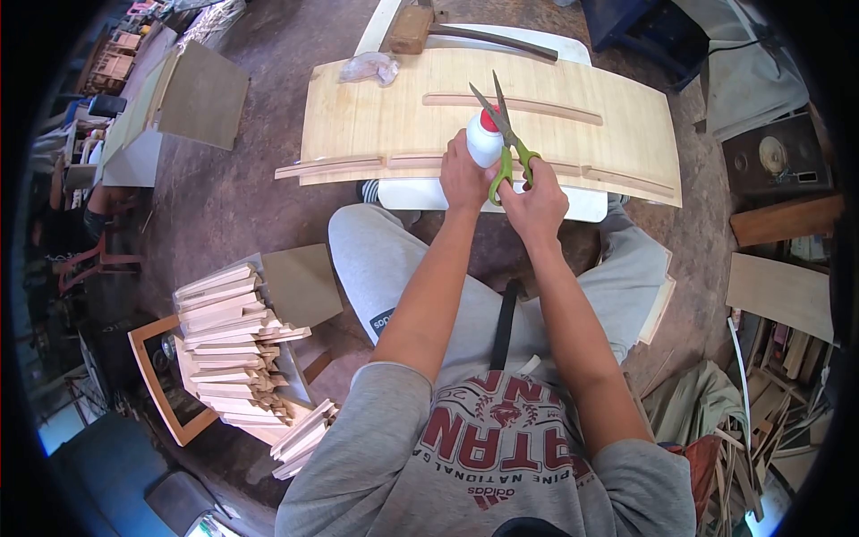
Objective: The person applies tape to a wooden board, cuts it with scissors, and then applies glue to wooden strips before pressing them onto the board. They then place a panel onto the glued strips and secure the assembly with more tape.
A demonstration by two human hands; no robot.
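My left hand (461, 177) is closed around a white bottle (483, 145) with a red cap (489, 117). In my right hand (539, 206) are green-handled scissors (510, 136), fingers through the loops. Their blades are spread apart and point away from me, overlapping the red cap in this view. Both hands are above the near side of a pale wooden panel (376, 112). Along the panel's near edge runs a row of thin wood strips (344, 166), and another strip (510, 106) lies farther back. A crumpled clear plastic bag (369, 68) rests at the panel's far left.
Behind the panel lies a wooden mallet (412, 29) with a dark handle. A white table (586, 208) supports the panel. Stacked wood pieces (228, 345) and a wooden frame (143, 358) are at lower left. To the right are scrap wood (729, 474) and a speaker box (774, 161). Another person sits far left.
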